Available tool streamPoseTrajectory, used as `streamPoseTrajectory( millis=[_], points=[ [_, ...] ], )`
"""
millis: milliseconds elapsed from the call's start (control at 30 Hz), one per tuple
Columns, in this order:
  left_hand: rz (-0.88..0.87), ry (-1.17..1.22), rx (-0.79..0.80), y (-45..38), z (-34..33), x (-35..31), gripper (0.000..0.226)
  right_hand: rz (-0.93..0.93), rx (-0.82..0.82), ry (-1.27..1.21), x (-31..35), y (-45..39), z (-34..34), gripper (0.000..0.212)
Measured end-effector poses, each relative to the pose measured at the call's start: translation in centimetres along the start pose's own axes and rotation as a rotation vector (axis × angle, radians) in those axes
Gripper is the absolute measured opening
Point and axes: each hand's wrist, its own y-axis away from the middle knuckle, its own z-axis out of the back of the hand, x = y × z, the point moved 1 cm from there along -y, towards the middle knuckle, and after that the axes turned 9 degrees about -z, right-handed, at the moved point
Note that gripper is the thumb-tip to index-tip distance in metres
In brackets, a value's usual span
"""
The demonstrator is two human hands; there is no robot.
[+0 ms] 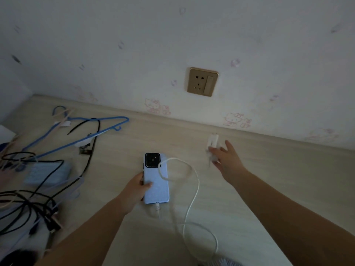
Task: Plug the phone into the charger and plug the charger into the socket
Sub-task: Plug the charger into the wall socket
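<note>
A phone (156, 181) in a light blue case lies face down on the pale wooden surface (269, 179). My left hand (135, 191) grips its left edge, thumb on the back. A white cable (195, 191) is plugged into the phone's bottom end and loops across the phone and the surface. A white charger block (212, 141) lies near the wall. My right hand (227, 157) reaches to it with fingers spread, fingertips touching it. A gold wall socket (202, 81) is above, with nothing plugged in.
Blue clothes hangers (82, 129) and a tangle of black cables (28, 204) lie at the left, over a light blue box-like thing (48, 172). The wallpapered wall (172, 45) rises directly behind the surface.
</note>
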Motion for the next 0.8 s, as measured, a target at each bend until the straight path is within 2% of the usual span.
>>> streamPoseTrajectory(
  millis=[100,267,333,500,600,667,733,800],
  points=[
    [-0.014,-0.236,-0.110,-0.6,-0.7,-0.4,0.046,0.001,0.127,-0.137,2.3,0.1,-3.1,0.087],
    [-0.010,-0.633,-0.191,-0.9,-2.1,-0.7,0.102,0.030,0.172,-0.216,5.8,-0.4,-6.1,0.085],
    [0.006,-0.749,-0.210,-0.8,-2.2,-0.7,0.111,0.052,0.172,-0.227,7.1,-0.6,-6.8,0.083],
    [0.013,-1.005,-0.154,-2.1,-1.4,-0.3,0.107,0.074,0.201,-0.249,9.5,-1.4,-8.1,0.074],
    [0.026,-1.038,-0.108,-2.7,-1.4,0.0,0.107,0.089,0.220,-0.214,9.9,-1.6,-8.7,0.066],
    [0.030,-1.023,-0.091,-3.0,-1.1,-0.4,0.098,0.090,0.217,-0.195,10.0,-1.7,-8.9,0.065],
    [0.024,-0.907,-0.178,-3.4,-0.1,-1.6,0.078,0.086,0.217,-0.202,10.1,-2.0,-9.2,0.066],
    [0.003,-0.651,-0.405,-3.7,1.1,-4.0,0.058,0.088,0.219,-0.210,10.2,-2.2,-9.4,0.065]
  ],
)
